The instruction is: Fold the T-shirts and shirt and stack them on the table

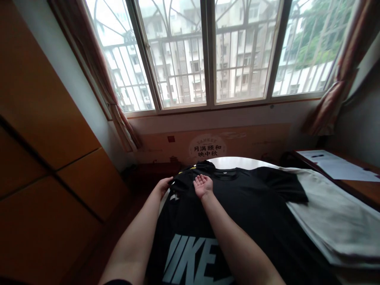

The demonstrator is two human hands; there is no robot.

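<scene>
A black T-shirt (249, 206) with large grey letters lies spread out on a white round-edged table (240, 161), its neckline toward the window. My left hand (164, 186) is closed on the shirt's left sleeve edge, with its fingertips partly hidden by the cloth. White and yellow marks show on the dark fabric near that sleeve. Over the shirt's left shoulder, my right hand (204, 186) is turned palm up, fingers slightly curled and nothing in it. The right sleeve lies flat. My right forearm covers part of the lettering.
Folded white cloth (341, 221) lies to the right of the shirt. Beyond it, papers (341, 164) rest on a brown desk (366, 189). An orange-brown wardrobe (44, 158) stands at the left. A barred window (208, 55) with tied curtains (335, 99) is ahead.
</scene>
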